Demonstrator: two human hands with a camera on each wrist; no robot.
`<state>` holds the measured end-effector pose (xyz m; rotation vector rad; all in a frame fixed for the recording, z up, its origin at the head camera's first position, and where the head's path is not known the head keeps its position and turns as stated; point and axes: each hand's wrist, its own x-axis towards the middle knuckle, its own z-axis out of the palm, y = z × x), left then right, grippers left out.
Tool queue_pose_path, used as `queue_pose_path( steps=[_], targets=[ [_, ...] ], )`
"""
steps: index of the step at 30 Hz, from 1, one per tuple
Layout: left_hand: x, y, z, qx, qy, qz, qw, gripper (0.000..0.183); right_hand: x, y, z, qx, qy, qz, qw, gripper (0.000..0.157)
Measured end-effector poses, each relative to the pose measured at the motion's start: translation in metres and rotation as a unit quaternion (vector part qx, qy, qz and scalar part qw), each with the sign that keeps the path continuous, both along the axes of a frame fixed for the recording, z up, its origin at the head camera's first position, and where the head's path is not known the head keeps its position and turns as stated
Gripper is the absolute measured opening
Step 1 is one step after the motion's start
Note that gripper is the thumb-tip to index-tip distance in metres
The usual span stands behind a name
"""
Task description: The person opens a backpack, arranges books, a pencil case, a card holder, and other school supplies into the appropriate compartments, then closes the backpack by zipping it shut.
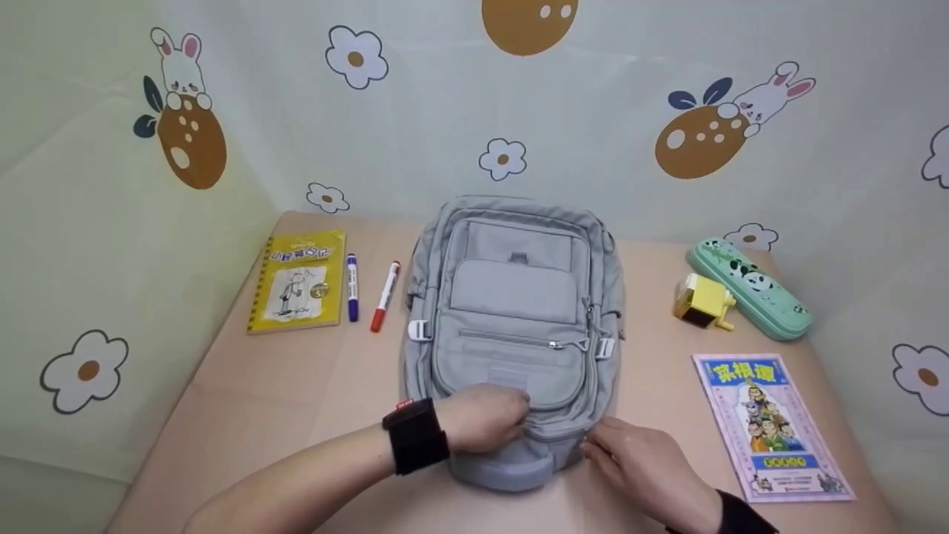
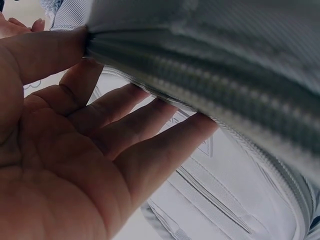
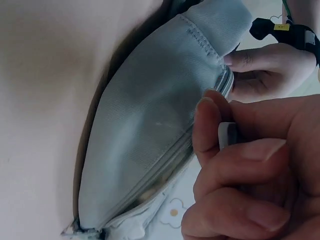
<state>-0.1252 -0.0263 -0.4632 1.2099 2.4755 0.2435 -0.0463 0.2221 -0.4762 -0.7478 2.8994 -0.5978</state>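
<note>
Backpack (image 1: 511, 297) is lying on the table (image 1: 311, 386), left hand (image 1: 485, 419) pinching its edge (image 2: 210, 82), right hand (image 1: 641, 463) pinching what's seemingly a zip pull (image 3: 225, 134); zipping's apparently underway, probably calling for steady drawing next.

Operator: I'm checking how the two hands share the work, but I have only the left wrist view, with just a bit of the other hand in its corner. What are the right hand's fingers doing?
Observer: The right hand pinches a small pale tab, probably a zipper pull, by the backpack.

Operator: Which thing on the table lies nearest that hand, apart from the bag?

Observer: The pink-bordered book, lying flat to the right of it.

Operator: And what lies closest to the bag on its left side?

Observer: A red-capped marker, lying apart from the bag.
</note>
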Motion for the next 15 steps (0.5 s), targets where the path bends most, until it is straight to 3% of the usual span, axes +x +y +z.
queue_pose_path(
  steps=[5, 15],
  targets=[
    [-0.001, 0.001, -0.002, 0.002, 0.003, 0.0, 1.0, 0.012, 0.001, -0.005, 0.0, -0.007, -0.015, 0.03, 0.999, 0.01],
    [-0.002, -0.012, 0.001, 0.025, -0.027, -0.005, 0.9993, 0.014, -0.002, 0.001, 0.003, 0.035, 0.004, -0.03, 0.999, 0.01]
  ],
)
